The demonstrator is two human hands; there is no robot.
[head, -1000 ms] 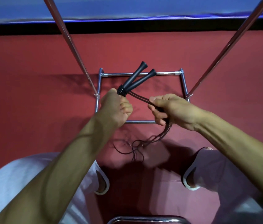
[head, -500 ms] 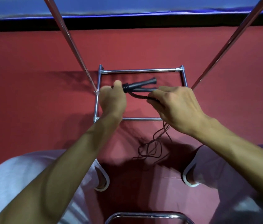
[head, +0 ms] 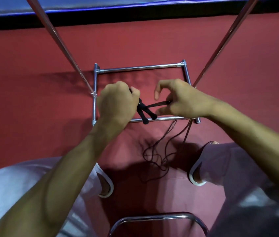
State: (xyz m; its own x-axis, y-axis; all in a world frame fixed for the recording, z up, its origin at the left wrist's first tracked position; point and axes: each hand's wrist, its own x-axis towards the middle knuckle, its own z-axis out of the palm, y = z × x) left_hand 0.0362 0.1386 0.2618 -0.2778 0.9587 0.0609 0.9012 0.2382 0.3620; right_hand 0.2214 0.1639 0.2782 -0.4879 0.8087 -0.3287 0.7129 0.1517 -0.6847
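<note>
Bare red floor (head: 143,82) lies open inside the chrome frame (head: 140,67), towards its far bar. Left pole (head: 63,47) and right pole (head: 221,43) slant from its sides; loose cord (head: 166,142) dangles below its near bar.

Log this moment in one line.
left grip: holds both jump rope handles | right grip: pinches the rope, taut between hands | slack: loops hanging below | behind: metal frame

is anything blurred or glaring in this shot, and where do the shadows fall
Head view: the black plastic rope handles and thin dark cord look slightly soft; glare streaks the chrome tube frame; deep shadow pools on the red mat low in the picture; the wide lens splays the slanted chrome poles outward.
</note>
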